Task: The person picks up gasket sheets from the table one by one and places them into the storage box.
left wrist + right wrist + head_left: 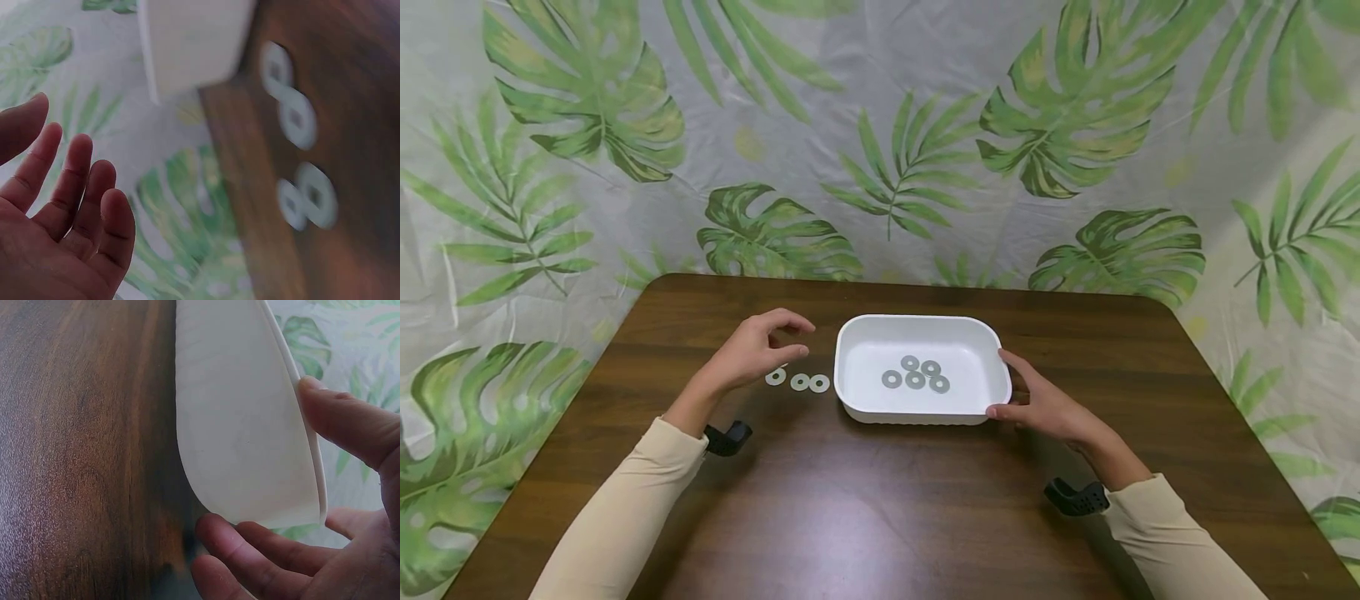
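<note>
3 flat metal washers (799, 381) are recorded lying on the brown table (880, 500), in a short row just left of the white tray (992, 350). 5 further washers (915, 375) are noted clustered on the tray floor. The loose washers are judged light, rigid and thin; lying flush on smooth wood, they are likely to be slippery and hard to lift square. A fingertip pinch at the rim, or a slide toward the table edge, is judged the better hold.

The left hand (752, 350) is observed poised above and just behind the row, fingers loosely curved, thumb and forefinger apart. Nothing is held; the left wrist view shows a bare palm with the fingers (75, 187) spread. No contact with the washers is seen.

The right hand (1045, 404) is recorded at the tray's right end, thumb on the rim and fingers against the outer wall near the base, as confirmed in the right wrist view (350, 425). The tray is judged light, thin-walled plastic, somewhat flexible.

Both forearms are extended forward in cream sleeves (625, 517). A leaf-patterned cloth (880, 125) hangs behind.
</note>
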`<act>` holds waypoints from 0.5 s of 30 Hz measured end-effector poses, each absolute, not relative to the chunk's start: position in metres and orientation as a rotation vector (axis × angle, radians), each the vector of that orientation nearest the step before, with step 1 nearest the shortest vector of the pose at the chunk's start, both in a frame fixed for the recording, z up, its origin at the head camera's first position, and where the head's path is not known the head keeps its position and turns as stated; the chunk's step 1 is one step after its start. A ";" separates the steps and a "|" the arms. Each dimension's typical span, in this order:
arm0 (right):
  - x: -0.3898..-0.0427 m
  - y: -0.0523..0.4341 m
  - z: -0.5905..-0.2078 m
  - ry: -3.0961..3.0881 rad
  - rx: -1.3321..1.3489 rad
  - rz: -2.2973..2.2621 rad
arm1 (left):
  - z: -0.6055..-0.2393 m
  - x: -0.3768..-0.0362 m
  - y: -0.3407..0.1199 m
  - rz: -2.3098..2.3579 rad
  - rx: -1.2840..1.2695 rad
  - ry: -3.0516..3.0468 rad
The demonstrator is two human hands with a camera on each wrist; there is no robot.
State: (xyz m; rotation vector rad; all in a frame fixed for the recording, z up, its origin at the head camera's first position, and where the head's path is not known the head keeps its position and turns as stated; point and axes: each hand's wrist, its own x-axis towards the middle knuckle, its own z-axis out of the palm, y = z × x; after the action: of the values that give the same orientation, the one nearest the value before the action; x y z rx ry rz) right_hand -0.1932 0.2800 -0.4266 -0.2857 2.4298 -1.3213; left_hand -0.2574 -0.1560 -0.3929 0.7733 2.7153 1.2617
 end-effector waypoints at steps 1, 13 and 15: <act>-0.193 0.280 -0.427 2.427 -0.287 -1.322 | -0.396 -0.257 -0.161 1.233 0.761 2.736; -0.192 0.280 -0.425 2.429 -0.276 -1.318 | -0.434 -0.263 -0.203 1.053 0.612 2.871; -0.192 0.280 -0.424 2.427 -0.272 -1.317 | -0.437 -0.264 -0.204 1.034 0.605 2.866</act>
State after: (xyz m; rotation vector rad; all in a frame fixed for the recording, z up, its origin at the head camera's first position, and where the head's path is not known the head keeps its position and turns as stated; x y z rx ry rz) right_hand -0.1921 0.2799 -0.4239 -0.2716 2.4275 -1.3169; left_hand -0.2641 -0.2038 -0.4368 0.6047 2.8660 1.0343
